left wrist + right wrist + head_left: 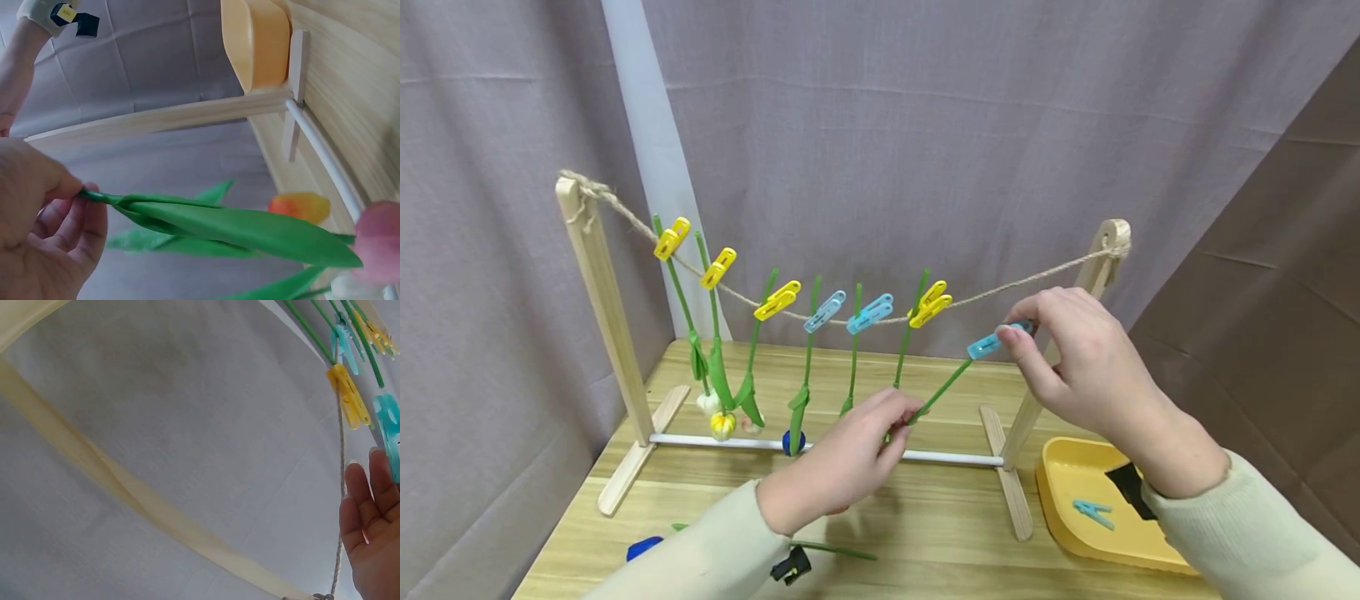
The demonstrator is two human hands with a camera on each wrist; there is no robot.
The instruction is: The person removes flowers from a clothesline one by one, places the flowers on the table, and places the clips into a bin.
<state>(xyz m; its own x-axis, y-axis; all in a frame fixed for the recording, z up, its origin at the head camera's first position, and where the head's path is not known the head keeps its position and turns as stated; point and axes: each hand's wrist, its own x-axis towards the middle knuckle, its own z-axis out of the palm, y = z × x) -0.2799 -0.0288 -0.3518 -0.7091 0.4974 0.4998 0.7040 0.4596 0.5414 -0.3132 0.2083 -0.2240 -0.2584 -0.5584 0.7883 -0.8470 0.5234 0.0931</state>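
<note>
My left hand [857,450] pinches the green stem [946,390] of an artificial tulip. In the left wrist view its long leaf [250,228] leads down to a pink bloom [378,244]. Between thumb and fingers, my right hand [1086,367] holds a light blue clothespin [988,343], whose front end meets the stem's upper tip in the head view. To the left, a twine line [1011,287] carries several tulips hanging bloom-down, clipped by yellow clothespins [930,305] and blue clothespins [871,313]. The held tulip's bloom is hidden behind my left hand in the head view.
Wooden posts [606,312] hold the twine, joined low down by a white rod [722,442]. At right stands a yellow tray [1056,525] with a blue clothespin [1093,512] inside. A blue tulip [644,547] lies on the table near my left sleeve. Grey curtain [925,150] hangs behind.
</note>
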